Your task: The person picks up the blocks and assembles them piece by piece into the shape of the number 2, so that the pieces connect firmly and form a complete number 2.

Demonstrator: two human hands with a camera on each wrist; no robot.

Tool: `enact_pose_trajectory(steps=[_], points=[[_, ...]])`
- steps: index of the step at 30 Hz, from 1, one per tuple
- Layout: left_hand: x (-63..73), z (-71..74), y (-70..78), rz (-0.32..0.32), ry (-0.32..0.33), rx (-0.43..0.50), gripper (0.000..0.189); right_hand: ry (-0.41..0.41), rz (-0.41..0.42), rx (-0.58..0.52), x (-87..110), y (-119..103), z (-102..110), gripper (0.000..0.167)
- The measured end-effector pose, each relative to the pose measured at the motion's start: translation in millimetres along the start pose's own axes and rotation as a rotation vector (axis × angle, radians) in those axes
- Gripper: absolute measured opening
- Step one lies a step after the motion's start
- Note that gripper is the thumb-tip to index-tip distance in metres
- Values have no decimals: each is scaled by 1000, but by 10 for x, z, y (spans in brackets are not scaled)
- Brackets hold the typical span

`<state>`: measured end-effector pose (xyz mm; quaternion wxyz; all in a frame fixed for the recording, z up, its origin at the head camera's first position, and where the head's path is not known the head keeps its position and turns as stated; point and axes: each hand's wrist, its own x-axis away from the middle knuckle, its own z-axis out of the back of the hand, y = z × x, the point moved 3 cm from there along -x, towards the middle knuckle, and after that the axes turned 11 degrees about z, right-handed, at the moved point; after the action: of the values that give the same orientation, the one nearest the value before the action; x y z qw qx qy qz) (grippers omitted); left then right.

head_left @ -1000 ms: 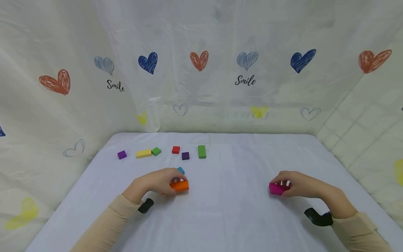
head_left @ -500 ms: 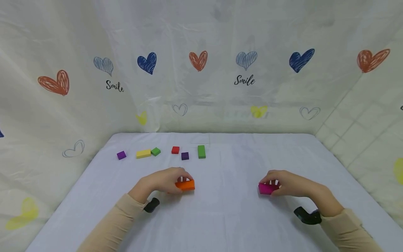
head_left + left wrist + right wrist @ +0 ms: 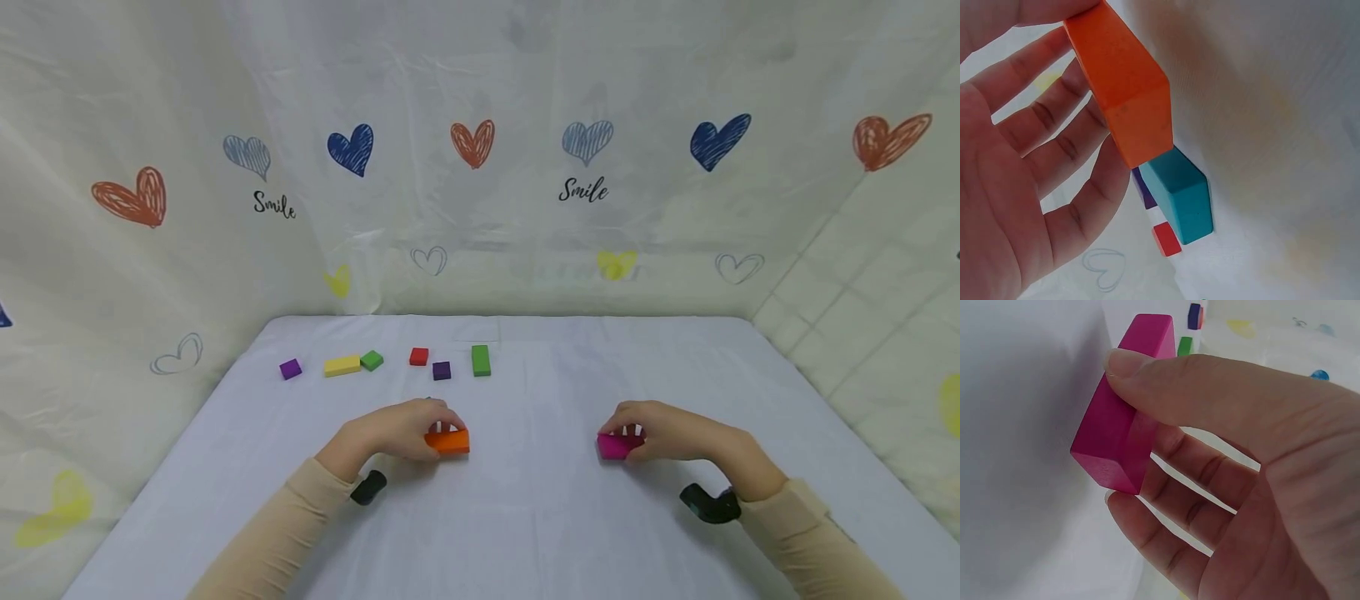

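Observation:
My left hand (image 3: 408, 429) grips a long orange block (image 3: 452, 442) between thumb and fingers, low over the white cloth in the head view. In the left wrist view a teal block (image 3: 1179, 194) lies just beyond the orange one; from the head it is hidden behind the hand. To the right, my right hand (image 3: 667, 429) pinches a magenta block (image 3: 619, 447). The right wrist view shows the thumb across one long face of that block and the fingertips against the opposite side. A wide strip of cloth separates the two held blocks.
Toward the back left lie a purple block (image 3: 290, 369), a yellow block (image 3: 342, 366), a small green block (image 3: 371, 360), a red block (image 3: 419, 357), a dark purple block (image 3: 442, 371) and a longer green block (image 3: 481, 361). A heart-printed curtain (image 3: 510, 217) hangs behind the table.
My right hand has moved left with the magenta block. My left hand has shifted right with the orange block, covering the teal block that showed behind it earlier.

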<state>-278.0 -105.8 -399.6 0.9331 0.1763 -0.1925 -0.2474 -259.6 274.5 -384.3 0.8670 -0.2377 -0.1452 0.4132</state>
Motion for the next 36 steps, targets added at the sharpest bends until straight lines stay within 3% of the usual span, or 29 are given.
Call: enact_pose_trajectory(steps=[36], points=[[-222,-1,116,-22,-3,23,41,-11,71,13,-406,-136,-25,36]])
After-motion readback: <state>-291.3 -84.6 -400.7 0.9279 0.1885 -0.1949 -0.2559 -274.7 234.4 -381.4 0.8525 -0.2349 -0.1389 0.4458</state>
